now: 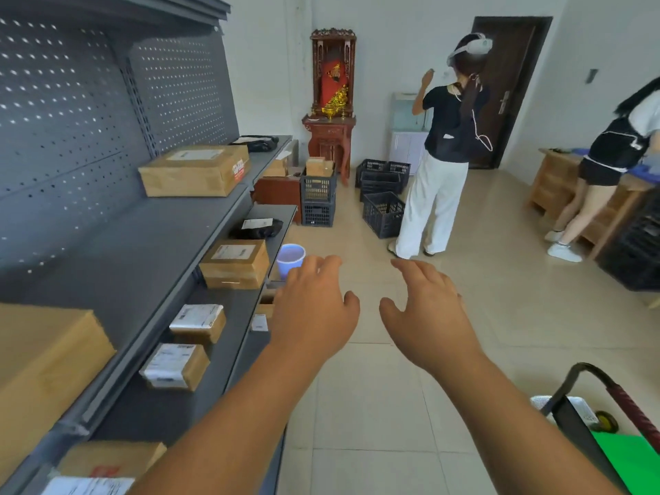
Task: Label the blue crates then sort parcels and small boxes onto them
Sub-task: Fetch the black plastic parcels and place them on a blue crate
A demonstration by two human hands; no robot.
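**Both hands empty, crates across the room**

One grey shelf rack (107, 223) fills the left side. Two other people are in the room: one stands (443, 148) in white trousers, one bends (607, 166) at a wooden table (553, 184). At least five dark crates sit on the floor at the far end of the rack – a stack of two (318, 200), the rest in a cluster (383, 194) just beside the standing person. Six cardboard boxes (194, 169) and two black bags (258, 227) lie on the shelves. One blue bucket (291, 259) stands on the floor by the rack. The left hand (314, 309) and right hand (428, 312) hang in the air over the tiles, fingers loosely spread – neither holds anything.
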